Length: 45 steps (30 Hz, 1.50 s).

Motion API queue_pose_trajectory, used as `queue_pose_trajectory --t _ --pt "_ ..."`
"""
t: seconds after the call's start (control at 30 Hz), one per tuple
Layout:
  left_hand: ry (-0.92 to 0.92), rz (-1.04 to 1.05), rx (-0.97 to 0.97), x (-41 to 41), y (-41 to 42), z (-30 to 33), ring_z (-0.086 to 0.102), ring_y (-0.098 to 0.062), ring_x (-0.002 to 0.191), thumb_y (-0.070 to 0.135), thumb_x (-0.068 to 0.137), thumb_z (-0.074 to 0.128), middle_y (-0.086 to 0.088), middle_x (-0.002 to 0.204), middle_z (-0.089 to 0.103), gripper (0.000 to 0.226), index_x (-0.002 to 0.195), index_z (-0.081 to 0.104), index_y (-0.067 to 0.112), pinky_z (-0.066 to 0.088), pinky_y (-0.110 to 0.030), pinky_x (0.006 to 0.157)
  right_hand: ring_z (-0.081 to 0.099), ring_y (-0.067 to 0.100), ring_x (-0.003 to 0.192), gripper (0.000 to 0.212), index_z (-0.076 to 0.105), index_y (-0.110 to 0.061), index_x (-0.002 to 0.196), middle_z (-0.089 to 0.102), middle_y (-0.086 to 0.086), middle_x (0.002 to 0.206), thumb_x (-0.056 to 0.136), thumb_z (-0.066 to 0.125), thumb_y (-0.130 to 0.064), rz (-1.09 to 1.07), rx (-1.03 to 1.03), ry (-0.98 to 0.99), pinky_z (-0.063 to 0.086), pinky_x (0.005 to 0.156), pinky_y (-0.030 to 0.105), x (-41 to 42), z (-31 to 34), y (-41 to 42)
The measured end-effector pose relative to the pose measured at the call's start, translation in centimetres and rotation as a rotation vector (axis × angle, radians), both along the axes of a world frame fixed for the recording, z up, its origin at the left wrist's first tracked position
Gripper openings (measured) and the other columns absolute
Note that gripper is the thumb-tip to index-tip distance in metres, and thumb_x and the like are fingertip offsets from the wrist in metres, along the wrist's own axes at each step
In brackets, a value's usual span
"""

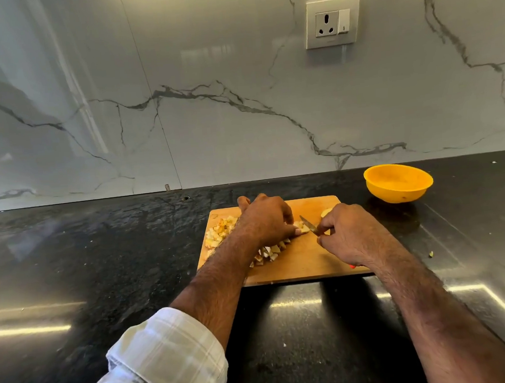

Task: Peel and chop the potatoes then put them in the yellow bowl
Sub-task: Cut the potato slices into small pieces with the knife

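Yellow bowl [398,183] sits beyond my right hand [347,233], which grips the knife [308,225]; left hand [265,219] pins a potato piece [302,226].

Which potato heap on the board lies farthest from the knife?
The heap at the board's far left corner, beyond the left hand. The other heap lies mid-board, closer to the knife in the right hand.

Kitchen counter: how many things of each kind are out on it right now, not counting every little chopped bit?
Yellow bowl: 1
Wooden cutting board: 1
Knife, gripped by the right hand: 1
Heaps of chopped potato: 2
Potato piece being cut, held down by the left hand: 1
Potato piece waiting behind the right hand: 1
Total: 7
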<state>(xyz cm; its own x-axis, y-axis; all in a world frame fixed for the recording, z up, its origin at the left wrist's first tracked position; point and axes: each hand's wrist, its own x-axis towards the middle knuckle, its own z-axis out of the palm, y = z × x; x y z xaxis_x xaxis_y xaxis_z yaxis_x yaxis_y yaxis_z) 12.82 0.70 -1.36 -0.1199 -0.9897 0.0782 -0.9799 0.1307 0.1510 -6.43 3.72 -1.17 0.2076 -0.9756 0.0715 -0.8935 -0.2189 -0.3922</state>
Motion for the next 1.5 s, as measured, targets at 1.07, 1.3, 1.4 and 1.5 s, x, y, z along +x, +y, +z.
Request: queue_pose_trajectory --t 1.07,1.3,1.4,1.5 --pt "0.089 -0.07 0.001 1.8 1.1 0.4 0.038 -0.016 0.144 0.035 0.096 0.07 0.015 0.136 0.066 0.016 0.109 0.08 0.037 0.012 -0.063 0.12 0.063 0.011 0.079 0.024 0.075 -0.031 0.114 0.067 -0.008 0.094 0.093 0.068 -0.04 0.073 -0.155 0.142 0.061 0.069 0.033 1.4 -0.2 1.2" --pt "0.071 -0.091 0.035 1.9 0.6 0.0 0.034 -0.017 0.147 0.037 0.097 0.069 0.017 0.138 0.062 0.015 0.108 0.079 0.04 0.007 -0.068 0.12 0.058 0.015 0.085 0.022 0.067 -0.022 0.11 0.056 -0.004 0.094 0.092 0.071 -0.032 0.047 -0.05 0.24 0.052 0.068 0.028 2.6 -0.3 1.0" --pt "0.079 -0.087 0.045 1.9 0.6 0.0 0.034 -0.017 0.146 0.037 0.097 0.07 0.017 0.138 0.061 0.014 0.108 0.079 0.039 0.011 -0.067 0.119 0.057 0.016 0.088 0.026 0.064 -0.02 0.116 0.05 -0.005 0.088 0.092 0.07 -0.03 0.052 -0.032 0.283 0.055 0.075 0.029 3.1 -0.2 1.2" --pt "0.092 -0.082 0.051 1.9 0.5 -0.1 0.035 -0.016 0.145 0.038 0.096 0.071 0.018 0.136 0.061 0.014 0.107 0.08 0.039 0.013 -0.065 0.118 0.059 0.018 0.093 0.03 0.063 -0.019 0.119 0.051 -0.003 0.093 0.093 0.07 -0.031 0.085 -0.047 0.332 0.059 0.084 0.034 3.6 0.1 1.5"
